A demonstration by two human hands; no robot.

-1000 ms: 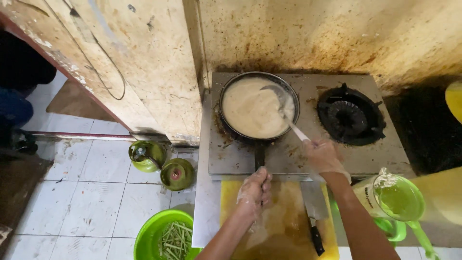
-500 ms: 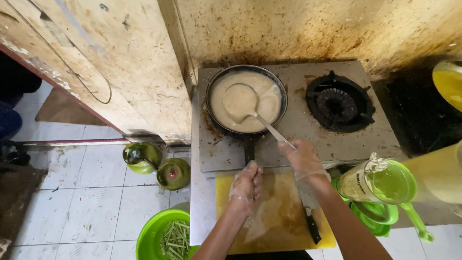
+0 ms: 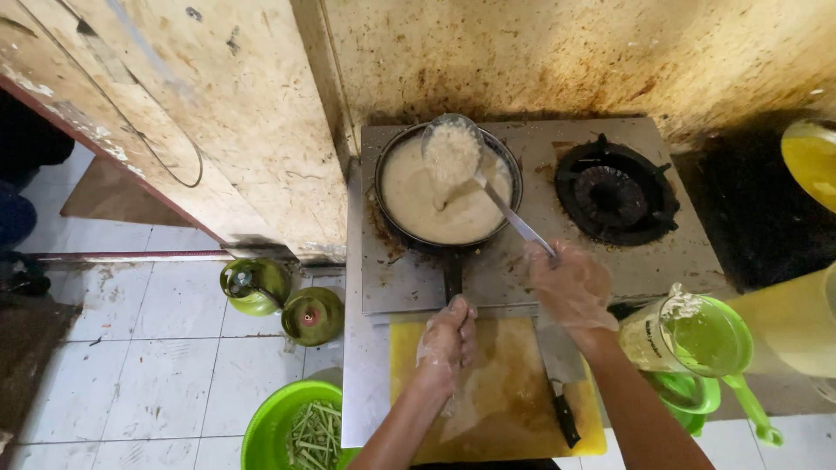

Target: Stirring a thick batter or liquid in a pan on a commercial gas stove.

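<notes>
I see my right hand (image 3: 570,287) in a thin clear glove, with its fingers curled tight around the end of a ladle (image 3: 475,170). The ladle is long and thin, and it runs on a slant: the handle end is down by my hand, just in front of the stove (image 3: 522,278), and the bowl end points up and away to the left, over the pan (image 3: 446,187). The bowl is lifted above the pan and is full of thick, pale, lumpy batter. The pan is dark and round, sits on the left side of the stove, and holds more of the same pale batter; its short handle points toward me. My left hand (image 3: 446,341) rests just below that handle, fingers close together and bent a little, holding nothing that I can see. It lies on the top edge of a yellow cutting board (image 3: 505,400) in front of the stove. A knife (image 3: 557,383) lies on the right side of the board, its black handle toward me.
</notes>
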